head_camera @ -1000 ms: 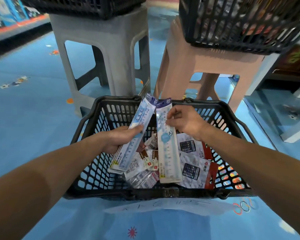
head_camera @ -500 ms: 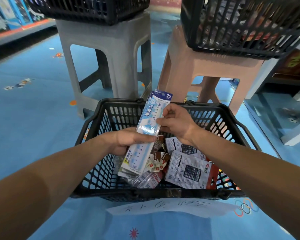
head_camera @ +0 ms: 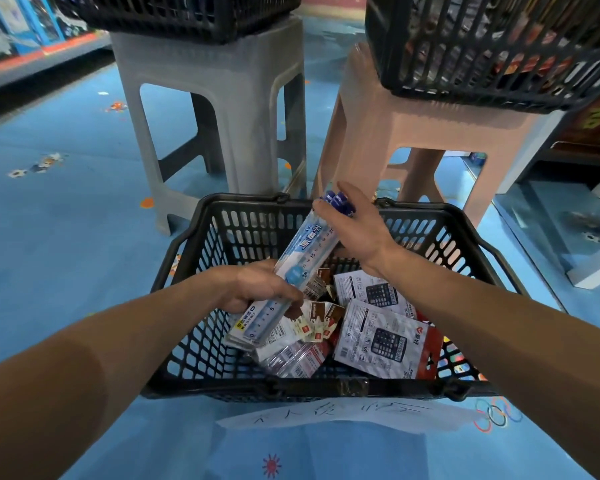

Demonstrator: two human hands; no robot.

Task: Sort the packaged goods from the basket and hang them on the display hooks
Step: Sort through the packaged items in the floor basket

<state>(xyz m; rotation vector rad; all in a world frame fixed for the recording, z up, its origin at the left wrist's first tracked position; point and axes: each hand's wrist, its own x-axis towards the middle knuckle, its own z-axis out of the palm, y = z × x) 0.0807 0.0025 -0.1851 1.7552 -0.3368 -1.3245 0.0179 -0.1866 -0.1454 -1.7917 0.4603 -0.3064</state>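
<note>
Both ends of the ruler packs (head_camera: 305, 254) are gripped: left hand (head_camera: 257, 289) lower, right hand (head_camera: 354, 230) upper

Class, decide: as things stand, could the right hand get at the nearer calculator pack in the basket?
Probably yes. The calculator pack lies uncovered on top in the basket, below the right hand, which would first have to leave the ruler packs.

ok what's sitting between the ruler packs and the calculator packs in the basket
Small brown-and-white packets lie between the ruler packs and the calculator packs in the basket, shown in the head view.
</note>
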